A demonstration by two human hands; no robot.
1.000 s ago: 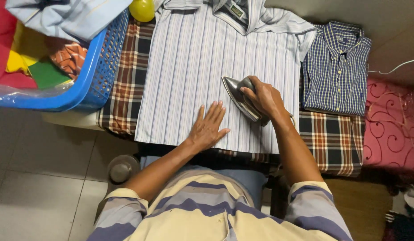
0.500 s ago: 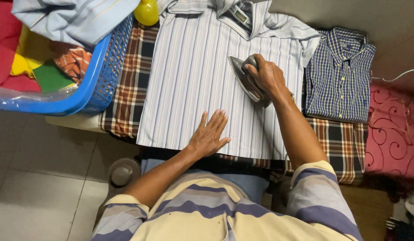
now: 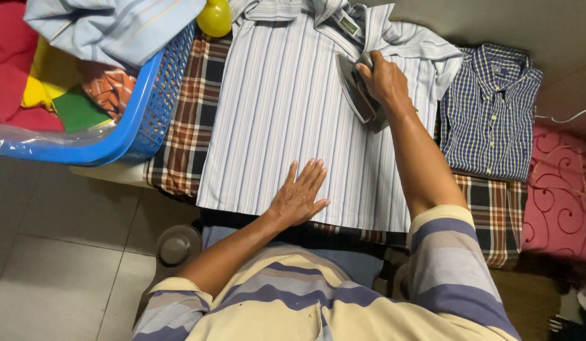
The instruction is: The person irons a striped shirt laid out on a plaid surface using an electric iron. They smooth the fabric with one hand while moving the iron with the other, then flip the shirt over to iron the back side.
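Note:
A pale striped shirt (image 3: 286, 113) lies flat on a plaid-covered board (image 3: 185, 126), collar at the far end. My right hand (image 3: 384, 79) grips the handle of a grey clothes iron (image 3: 356, 91) resting on the shirt near the collar and right shoulder. My left hand (image 3: 299, 196) lies flat on the shirt's near hem with its fingers spread, holding nothing.
A blue laundry basket (image 3: 144, 120) with several coloured clothes and a light blue shirt stands at the left. A yellow round object (image 3: 214, 17) sits at the far edge. A folded dark checked shirt (image 3: 489, 110) lies at the right, beside a pink patterned cloth (image 3: 561, 189). Grey tiled floor lies below.
My right hand has pushed the iron away from me, from the middle of the shirt up toward the collar. My left hand has stayed pressed near the hem.

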